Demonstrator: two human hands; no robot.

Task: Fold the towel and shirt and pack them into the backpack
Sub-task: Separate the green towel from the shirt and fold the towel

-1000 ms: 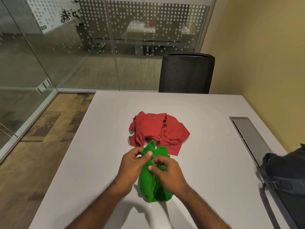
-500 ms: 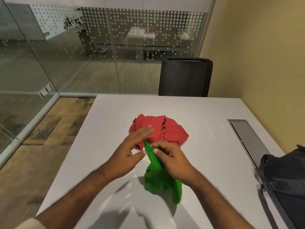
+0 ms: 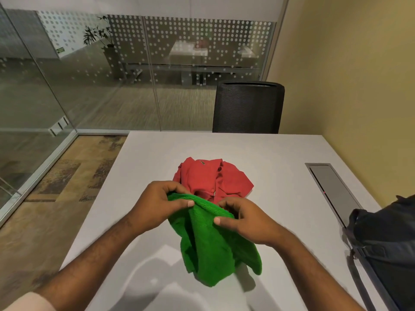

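On the table [image 3: 143, 167], the shirt [image 3: 208, 178] lies at the centre. The towel [image 3: 211, 250] hangs at its 6 o'clock, above the table's near part, between the left hand [image 3: 157, 203] at 9 o'clock and the right hand [image 3: 249, 218] at 3 o'clock. The backpack [image 3: 386, 241] sits at the table's 4 o'clock edge, just nearer than the cable hatch [image 3: 334, 189]. The chair [image 3: 247, 106] stands beyond the far edge at 12 o'clock.
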